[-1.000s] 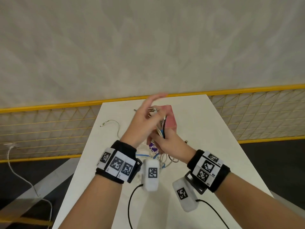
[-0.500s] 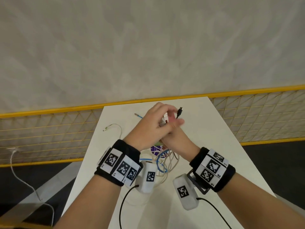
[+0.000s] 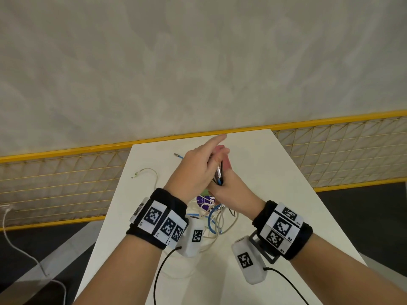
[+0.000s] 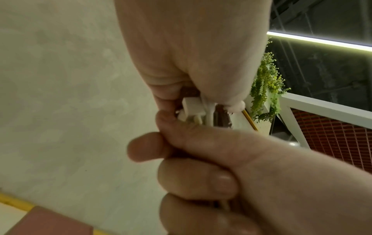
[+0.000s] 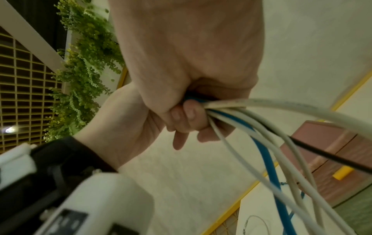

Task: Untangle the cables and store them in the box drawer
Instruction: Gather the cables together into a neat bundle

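The right hand (image 3: 229, 190) is fisted round a bundle of cables (image 5: 251, 120), white, blue and black, raised above the table (image 3: 275, 194). The left hand (image 3: 193, 172) pinches white plug ends (image 4: 193, 109) at the bundle's top, forefinger straight. Smooth round cords trail to a tangle (image 3: 215, 223) beneath the wrists. Two loose ends, one blue (image 3: 178, 155) and one white (image 3: 143, 172), lie left. A pink box drawer (image 5: 326, 159) with a yellow handle stands beyond.

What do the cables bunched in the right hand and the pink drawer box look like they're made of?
Cables: flexible plastic or rubber-like jackets, smooth and slightly glossy, in white, blue and black; they bend freely out of the right hand. Pink drawer box: probably matte plastic or coated board, with flat panels, crisp seams and a yellow pull; blur leaves it open.
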`<state>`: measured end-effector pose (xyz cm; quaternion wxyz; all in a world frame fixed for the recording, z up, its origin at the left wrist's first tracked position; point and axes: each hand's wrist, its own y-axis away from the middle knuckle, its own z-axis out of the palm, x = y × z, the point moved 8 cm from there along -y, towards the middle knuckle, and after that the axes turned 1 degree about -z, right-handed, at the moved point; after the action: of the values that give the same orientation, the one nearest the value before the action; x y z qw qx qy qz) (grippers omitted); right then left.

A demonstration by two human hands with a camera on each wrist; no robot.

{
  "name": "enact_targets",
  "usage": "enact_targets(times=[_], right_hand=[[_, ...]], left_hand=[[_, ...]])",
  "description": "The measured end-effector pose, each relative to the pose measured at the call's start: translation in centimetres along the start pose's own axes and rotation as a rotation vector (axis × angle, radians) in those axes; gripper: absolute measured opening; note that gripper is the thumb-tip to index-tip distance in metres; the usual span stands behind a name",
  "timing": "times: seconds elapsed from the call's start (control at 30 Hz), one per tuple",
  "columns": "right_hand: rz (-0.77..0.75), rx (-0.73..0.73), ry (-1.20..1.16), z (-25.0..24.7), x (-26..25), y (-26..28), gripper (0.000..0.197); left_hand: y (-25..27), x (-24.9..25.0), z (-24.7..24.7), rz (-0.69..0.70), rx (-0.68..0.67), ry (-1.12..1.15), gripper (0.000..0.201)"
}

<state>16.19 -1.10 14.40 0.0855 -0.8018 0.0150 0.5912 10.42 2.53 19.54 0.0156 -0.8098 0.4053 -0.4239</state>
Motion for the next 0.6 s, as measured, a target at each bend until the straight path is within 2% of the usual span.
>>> enact_targets(times=[0.1,0.23,0.33,0.4,0.5,0.6], right_hand=[[-0.027,0.008,-0.003,0.5,-0.1,0.0,0.005],[0.049,0.032,-0.061,0.2,0.9,-0.1,0.011],[0.140,0.011,-0.074,-0.1,1.6,0.0,0.021],[0.143,-0.014,-0.098,0.1,1.5,0.0,0.018],[0.147,-0.048,-0.155,0.4,1.6,0.3,0.024],[0.176,-0.057,-0.173,0.3,1.8,0.7,0.029]], left_hand=[[-0.1,0.0,0.5,0.010,0.013,-0.007,0.035],[-0.2,0.5,0.7,0.061,0.014,0.047,0.013],[0.1,1.0,0.7,0.126,0.010,0.044,0.018],[0.4,1.4,0.8,0.138,-0.016,0.085,0.015],[0.9,1.7,0.8,0.101,-0.046,0.179,0.009],[1.2,1.3,0.6,0.016,0.000,0.312,0.006]])
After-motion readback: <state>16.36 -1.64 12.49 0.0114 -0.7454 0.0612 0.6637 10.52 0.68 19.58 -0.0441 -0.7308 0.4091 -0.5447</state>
